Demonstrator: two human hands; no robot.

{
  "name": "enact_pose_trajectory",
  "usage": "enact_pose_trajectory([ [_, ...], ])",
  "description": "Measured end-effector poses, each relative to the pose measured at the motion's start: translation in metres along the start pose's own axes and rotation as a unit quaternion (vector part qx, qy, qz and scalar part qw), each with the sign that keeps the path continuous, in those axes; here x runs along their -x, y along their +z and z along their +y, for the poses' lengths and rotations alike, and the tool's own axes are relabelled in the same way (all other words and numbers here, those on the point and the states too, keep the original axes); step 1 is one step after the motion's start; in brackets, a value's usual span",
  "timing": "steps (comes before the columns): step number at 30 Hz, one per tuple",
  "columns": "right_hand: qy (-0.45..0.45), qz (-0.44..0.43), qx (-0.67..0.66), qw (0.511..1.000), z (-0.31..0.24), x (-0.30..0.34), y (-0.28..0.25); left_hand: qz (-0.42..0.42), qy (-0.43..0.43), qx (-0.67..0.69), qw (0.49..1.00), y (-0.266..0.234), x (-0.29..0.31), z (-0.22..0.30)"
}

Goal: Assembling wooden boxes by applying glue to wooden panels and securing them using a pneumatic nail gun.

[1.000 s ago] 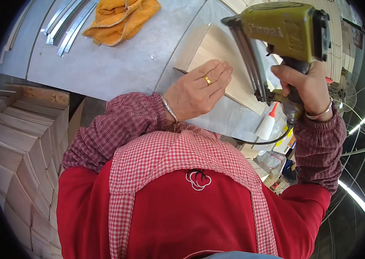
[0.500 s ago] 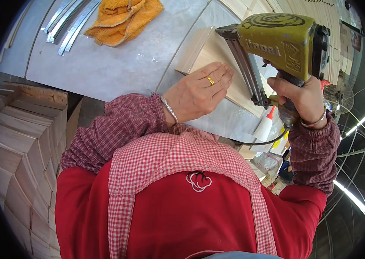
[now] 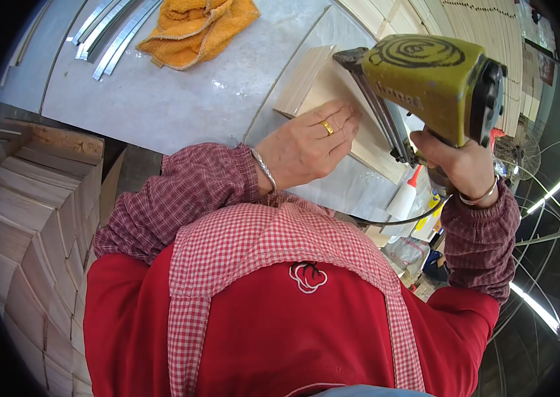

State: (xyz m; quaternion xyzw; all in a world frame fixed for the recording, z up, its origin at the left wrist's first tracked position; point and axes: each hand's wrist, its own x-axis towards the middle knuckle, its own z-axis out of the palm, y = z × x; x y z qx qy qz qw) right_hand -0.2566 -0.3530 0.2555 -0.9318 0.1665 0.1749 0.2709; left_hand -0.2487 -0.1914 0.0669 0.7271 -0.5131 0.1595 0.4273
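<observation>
My right hand is wrapped round the handle of a yellow-green nail gun with a black end cap. Its dark nose is at the far left corner of a pale wooden frame piece on the table; whether they touch I cannot tell. The slanted magazine crosses above the wood. My left hand, wearing a gold ring, grips the near part of the wooden piece with its fingers together. The thumb is hidden, and the hand covers part of the wood.
An orange cloth and several metal strips lie on the grey table. A white bottle with a red tip is near the gun's black hose. Wooden boards are stacked at the left and far right.
The nail gun and my right hand have lowered and tilted slightly. My left hand stays on the wooden piece, and the whole view has shifted a little.
</observation>
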Motion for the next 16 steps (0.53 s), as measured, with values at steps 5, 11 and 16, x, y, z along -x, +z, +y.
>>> enact_pose_trajectory([
  [5,-0.065,-0.023,0.017,0.997,0.005,0.005,0.001,0.007,0.015,0.005,1.000,0.002,0.002,-0.004],
  [11,-0.124,-0.031,0.093,0.987,0.009,0.009,0.003,0.012,0.020,0.011,1.000,0.004,0.003,-0.003],
  [16,-0.388,-0.022,0.297,0.872,0.026,0.005,-0.002,0.014,0.022,0.009,1.000,0.004,0.004,-0.004],
])
